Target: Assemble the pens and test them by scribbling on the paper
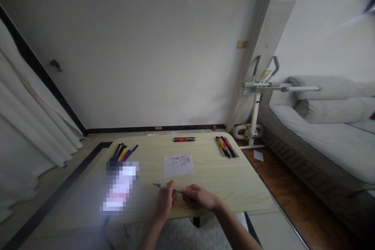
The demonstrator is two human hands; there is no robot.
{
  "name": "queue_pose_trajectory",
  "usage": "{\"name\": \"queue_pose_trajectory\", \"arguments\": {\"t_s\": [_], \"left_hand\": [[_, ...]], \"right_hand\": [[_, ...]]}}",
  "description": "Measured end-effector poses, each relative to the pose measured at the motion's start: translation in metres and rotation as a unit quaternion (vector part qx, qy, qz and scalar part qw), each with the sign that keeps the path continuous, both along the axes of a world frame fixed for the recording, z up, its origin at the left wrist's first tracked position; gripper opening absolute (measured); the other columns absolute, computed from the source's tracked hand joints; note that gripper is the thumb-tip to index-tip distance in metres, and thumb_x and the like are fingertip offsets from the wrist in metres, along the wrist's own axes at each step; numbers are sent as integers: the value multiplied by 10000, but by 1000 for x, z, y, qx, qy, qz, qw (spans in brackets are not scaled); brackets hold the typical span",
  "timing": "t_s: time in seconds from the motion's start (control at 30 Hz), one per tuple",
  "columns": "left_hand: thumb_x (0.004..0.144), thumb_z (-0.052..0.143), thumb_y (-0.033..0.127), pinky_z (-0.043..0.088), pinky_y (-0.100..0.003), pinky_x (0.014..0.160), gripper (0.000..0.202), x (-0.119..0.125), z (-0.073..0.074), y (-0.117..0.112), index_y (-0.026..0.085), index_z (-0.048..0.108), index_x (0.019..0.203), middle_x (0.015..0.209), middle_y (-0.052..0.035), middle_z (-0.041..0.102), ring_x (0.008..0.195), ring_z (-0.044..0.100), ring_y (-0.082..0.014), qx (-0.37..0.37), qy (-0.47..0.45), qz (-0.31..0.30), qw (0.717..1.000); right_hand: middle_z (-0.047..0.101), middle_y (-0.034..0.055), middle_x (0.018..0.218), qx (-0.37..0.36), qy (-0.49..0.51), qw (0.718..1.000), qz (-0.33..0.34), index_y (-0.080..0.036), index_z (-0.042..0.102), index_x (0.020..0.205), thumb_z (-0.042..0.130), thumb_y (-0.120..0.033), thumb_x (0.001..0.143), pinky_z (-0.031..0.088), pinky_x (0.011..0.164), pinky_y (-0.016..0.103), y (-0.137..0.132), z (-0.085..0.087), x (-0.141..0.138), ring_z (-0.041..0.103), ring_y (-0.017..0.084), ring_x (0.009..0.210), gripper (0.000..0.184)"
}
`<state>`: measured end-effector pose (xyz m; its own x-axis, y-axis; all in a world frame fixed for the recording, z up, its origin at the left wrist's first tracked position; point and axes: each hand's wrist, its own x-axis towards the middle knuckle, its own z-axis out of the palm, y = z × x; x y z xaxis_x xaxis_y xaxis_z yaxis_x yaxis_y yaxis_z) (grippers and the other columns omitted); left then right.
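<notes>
Both of my hands are over the front edge area of a pale wooden table, gripping one slim pen (157, 184) between them. My left hand (166, 200) is closed around its middle, with the dark end sticking out to the left. On the other end, the fingers of my right hand (199, 197) pinch a dark part; whether that is a cap or a refill I cannot tell. Just beyond the hands lies a white sheet of paper (178, 165) with scribbles on it.
Several pens (121, 152) lie at the table's left, beside a blurred-out bright rectangle (120, 187). More pens (227, 147) lie at the right, and red-and-black pens (184, 139) at the far edge. Exercise equipment (255, 113) and a grey sofa (328, 133) stand right of the table (240, 187).
</notes>
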<state>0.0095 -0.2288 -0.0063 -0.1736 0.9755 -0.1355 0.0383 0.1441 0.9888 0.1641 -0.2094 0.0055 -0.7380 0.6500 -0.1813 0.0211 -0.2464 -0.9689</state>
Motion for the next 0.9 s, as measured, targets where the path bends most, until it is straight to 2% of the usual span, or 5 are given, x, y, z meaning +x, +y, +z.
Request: {"name": "queue_pose_trajectory", "arguments": {"t_s": [0.13,0.4,0.57,0.73,0.9], "left_hand": [[775,293,547,266,-214,355,498,2,0,-3,209,308,409,315,55,279,302,325,-90,0,21,0,1000],[786,326,507,318,-222,387,515,0,9,-4,203,374,374,284,29,364,301,380,-103,18,43,4,999],[753,370,530,314,-234,373,495,-1,7,-4,210,390,377,277,28,377,294,383,-114,-2,39,29,999],[740,376,548,299,-232,342,491,-1,12,2,215,364,379,258,39,341,273,365,-113,-15,20,25,999],[749,370,540,277,-216,306,500,-1,16,9,208,354,376,262,47,321,246,344,-97,-27,17,16,999]], "right_hand": [[335,-58,472,49,-39,998,28,-165,403,587,343,-505,836,195,389,195,0,3,-1,270,56,405,426],[346,-45,538,244,-140,960,-16,-155,416,606,252,-481,877,251,450,197,-12,10,-5,301,70,489,454],[456,-18,580,353,-206,911,-49,-144,491,661,215,-405,909,282,506,207,-21,12,-10,394,86,531,454],[593,46,653,449,-319,832,-63,-152,555,739,234,-355,916,275,520,237,-19,16,-12,500,124,565,419],[638,98,693,484,-396,779,-57,-151,571,776,274,-366,905,286,525,258,-12,22,-15,574,173,601,388]]}}
